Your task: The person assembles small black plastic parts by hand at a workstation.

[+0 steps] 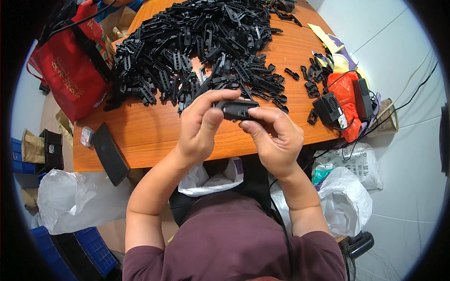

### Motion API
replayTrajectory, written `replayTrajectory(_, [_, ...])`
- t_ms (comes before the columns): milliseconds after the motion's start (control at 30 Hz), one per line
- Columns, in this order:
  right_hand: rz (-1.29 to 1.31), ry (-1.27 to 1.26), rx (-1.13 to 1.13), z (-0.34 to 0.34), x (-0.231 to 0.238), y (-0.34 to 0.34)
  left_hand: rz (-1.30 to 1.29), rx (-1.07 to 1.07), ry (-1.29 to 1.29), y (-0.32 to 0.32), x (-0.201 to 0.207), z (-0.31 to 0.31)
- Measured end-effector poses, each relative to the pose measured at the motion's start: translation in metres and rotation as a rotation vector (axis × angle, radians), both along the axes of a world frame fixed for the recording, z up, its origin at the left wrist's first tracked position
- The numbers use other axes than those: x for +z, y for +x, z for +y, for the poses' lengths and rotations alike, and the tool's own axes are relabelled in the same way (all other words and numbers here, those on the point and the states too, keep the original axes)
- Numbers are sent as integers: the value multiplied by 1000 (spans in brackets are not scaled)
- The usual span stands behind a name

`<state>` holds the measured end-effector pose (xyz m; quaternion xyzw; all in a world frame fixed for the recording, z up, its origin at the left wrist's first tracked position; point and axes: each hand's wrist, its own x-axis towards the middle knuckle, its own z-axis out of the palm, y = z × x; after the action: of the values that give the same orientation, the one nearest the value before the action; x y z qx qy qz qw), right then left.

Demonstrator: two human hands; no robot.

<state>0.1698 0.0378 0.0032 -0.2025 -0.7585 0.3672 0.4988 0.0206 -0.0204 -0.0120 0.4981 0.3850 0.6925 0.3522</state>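
Note:
Between my two hands, above the table's near edge, is a black plastic part point(234, 109), short and blocky with small holes in its side. My left hand point(200, 122) grips its left end, with the fingers behind and the thumb in front. At its right end, my right hand point(277, 136) pinches it between thumb and forefinger, the other fingers curled. Just beyond the hands lies a large heap of similar long black plastic parts point(197, 44) on the brown wooden table point(145, 136).
At the left stand a red bag point(70, 70) and a dark flat tablet-like slab point(110, 154) overhanging the edge. Black adapters point(329, 110) with cords and an orange-red plastic bag point(344, 89) are at the right. A white sack point(211, 182) gapes at my lap; blue crates point(96, 250) sit lower left.

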Motion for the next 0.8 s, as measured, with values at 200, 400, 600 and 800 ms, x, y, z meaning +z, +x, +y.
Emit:
replayTrajectory(200, [44, 101, 17, -2, -2, 5, 537, 218, 271, 0, 8, 2])
replayTrajectory(400, [-163, 158, 17, 2, 8, 6, 337, 95, 164, -3, 5, -7])
replayTrajectory(600, [-244, 337, -55, -8, 6, 12, 124, -147, 34, -12, -2, -15])
replayTrajectory(800, [-517, 295, 152, -23, -17, 38, 45, -53, -273, -26, -6, -6])
